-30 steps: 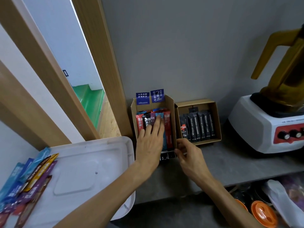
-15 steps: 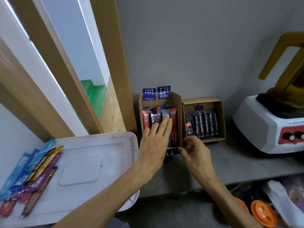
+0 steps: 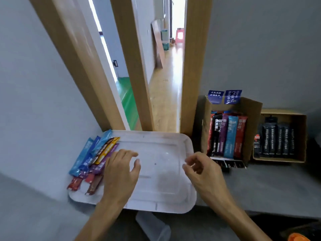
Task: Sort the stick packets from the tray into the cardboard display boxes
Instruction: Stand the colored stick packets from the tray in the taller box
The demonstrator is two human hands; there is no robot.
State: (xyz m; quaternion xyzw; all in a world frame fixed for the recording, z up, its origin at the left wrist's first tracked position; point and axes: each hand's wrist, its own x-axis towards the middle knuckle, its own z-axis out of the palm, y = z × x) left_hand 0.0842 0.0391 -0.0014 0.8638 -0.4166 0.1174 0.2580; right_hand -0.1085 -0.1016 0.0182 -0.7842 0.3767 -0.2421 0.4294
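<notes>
my left hand (image 3: 121,171) hovers low in the frame over the white tray (image 3: 161,202), fingers loosely curled, holding nothing, just beside the stick packets (image 3: 97,153) heaped at the tray's left edge. my right hand (image 3: 202,171), half curled and empty, hangs over its right rim. at the right of the frame, two cardboard display boxes (image 3: 254,122) hold upright packets.
</notes>
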